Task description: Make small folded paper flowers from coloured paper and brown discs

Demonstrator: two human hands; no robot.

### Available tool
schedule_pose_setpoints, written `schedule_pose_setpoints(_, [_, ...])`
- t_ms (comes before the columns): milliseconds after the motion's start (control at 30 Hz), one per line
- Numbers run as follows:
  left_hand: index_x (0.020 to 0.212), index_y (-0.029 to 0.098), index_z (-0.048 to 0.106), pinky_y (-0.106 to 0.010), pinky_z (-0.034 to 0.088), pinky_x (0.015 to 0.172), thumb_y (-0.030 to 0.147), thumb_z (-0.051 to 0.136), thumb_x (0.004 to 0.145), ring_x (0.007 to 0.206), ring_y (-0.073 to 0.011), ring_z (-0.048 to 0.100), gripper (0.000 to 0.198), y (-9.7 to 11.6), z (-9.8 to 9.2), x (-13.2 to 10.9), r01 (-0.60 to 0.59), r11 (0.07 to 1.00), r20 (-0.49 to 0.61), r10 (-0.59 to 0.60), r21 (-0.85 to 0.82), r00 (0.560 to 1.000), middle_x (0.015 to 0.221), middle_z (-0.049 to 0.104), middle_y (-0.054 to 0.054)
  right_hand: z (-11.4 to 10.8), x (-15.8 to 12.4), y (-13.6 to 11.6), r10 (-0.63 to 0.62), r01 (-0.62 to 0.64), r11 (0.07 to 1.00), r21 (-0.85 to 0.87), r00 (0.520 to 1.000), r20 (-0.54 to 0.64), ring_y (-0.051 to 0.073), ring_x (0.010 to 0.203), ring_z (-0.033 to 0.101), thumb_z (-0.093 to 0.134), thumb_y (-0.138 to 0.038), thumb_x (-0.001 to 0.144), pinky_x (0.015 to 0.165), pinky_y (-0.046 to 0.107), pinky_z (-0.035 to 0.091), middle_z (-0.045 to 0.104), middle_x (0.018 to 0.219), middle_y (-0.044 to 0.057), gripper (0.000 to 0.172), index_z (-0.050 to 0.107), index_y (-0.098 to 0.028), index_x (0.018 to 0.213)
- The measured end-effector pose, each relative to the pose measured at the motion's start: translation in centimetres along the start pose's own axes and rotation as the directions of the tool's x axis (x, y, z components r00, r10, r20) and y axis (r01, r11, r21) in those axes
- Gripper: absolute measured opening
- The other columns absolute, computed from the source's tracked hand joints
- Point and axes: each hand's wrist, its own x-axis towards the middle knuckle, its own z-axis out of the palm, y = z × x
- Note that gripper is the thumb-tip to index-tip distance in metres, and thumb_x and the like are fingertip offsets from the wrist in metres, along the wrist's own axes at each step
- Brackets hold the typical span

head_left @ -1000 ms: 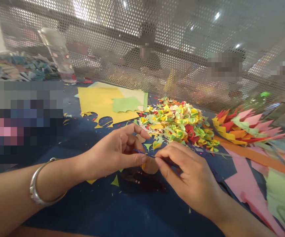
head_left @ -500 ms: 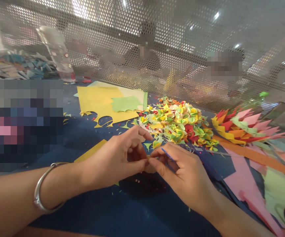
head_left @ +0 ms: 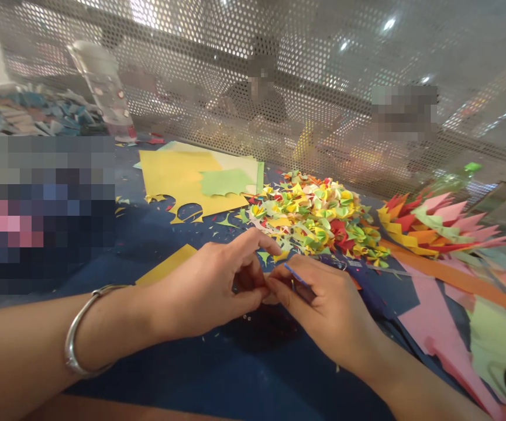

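My left hand [head_left: 211, 286], with a silver bangle [head_left: 77, 333] on the wrist, meets my right hand [head_left: 323, 310] over the dark blue table [head_left: 182, 374]. Both hands pinch a small pale paper piece [head_left: 271, 297] between thumb and fingertips; most of it is hidden by the fingers. A thin blue stick [head_left: 295, 273] lies across my right hand's fingers. Just beyond the hands sits a heap of small folded paper shapes [head_left: 314, 219] in yellow, green, red and white.
Yellow and green paper sheets [head_left: 191, 181] lie at the back left, spiky coloured paper strips [head_left: 432, 225] and pink and orange offcuts [head_left: 437, 316] on the right. A clear bottle [head_left: 103, 88] stands at the back left. A perforated metal screen [head_left: 323, 88] closes the far edge; people sit behind it.
My hands have drawn together over the small paper piece. The blue stick, which spanned both hands, now lies along my right hand's fingers.
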Motion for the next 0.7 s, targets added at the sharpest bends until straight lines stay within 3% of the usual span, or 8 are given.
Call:
schedule_pose_setpoints(167, [0.12, 0.021, 0.047, -0.022, 0.048, 0.06, 0.028, 0.063, 0.088, 0.067, -0.0133, 0.065, 0.036, -1.1, 0.3, 0.0, 0.062, 0.961, 0.004, -0.063, -0.271, 0.998, 0.076, 0.068, 0.001, -0.2, 0.1, 0.0, 0.009, -0.009, 1.0, -0.021, 1.0, -0.01, 0.012, 0.067, 0.059, 0.06, -0.021, 0.094, 0.063, 0.023, 0.046, 0.063, 0.074, -0.002, 0.014, 0.065, -0.02, 0.08])
schedule_pose_setpoints(333, [0.112, 0.02, 0.046, -0.028, 0.055, 0.067, 0.034, 0.066, 0.089, 0.068, -0.0128, 0.065, 0.033, -2.0, 0.1, 0.3, 0.257, 0.805, 0.159, -0.203, -0.535, 0.966, 0.079, 0.069, -0.001, -0.4, 0.1, 0.0, 0.013, -0.014, 0.999, -0.035, 1.0, -0.016, 0.011, 0.069, 0.058, 0.06, -0.02, 0.095, 0.066, 0.023, 0.044, 0.062, 0.074, -0.003, 0.015, 0.063, -0.02, 0.08])
schedule_pose_setpoints(533, [0.104, 0.02, 0.046, -0.027, 0.057, 0.067, 0.024, 0.073, 0.083, 0.068, -0.0133, 0.069, 0.035, -1.5, 0.0, 0.4, 0.362, 0.677, 0.27, -0.243, -0.641, 0.932, 0.077, 0.072, 0.0, -0.5, 0.0, 0.1, 0.004, -0.005, 0.999, -0.042, 1.0, -0.021, 0.01, 0.068, 0.056, 0.06, -0.019, 0.094, 0.066, 0.021, 0.043, 0.06, 0.074, -0.003, 0.015, 0.062, -0.019, 0.08])
schedule_pose_setpoints(700, [0.101, 0.02, 0.046, -0.024, 0.056, 0.065, 0.023, 0.075, 0.082, 0.068, -0.0133, 0.071, 0.035, -1.5, 0.1, 0.4, 0.377, 0.657, 0.277, -0.256, -0.653, 0.926, 0.075, 0.073, 0.0, -0.5, -0.2, 0.0, 0.002, -0.003, 0.999, -0.048, 1.0, -0.017, 0.01, 0.069, 0.056, 0.06, -0.02, 0.094, 0.067, 0.021, 0.042, 0.06, 0.074, -0.003, 0.013, 0.063, -0.02, 0.081])
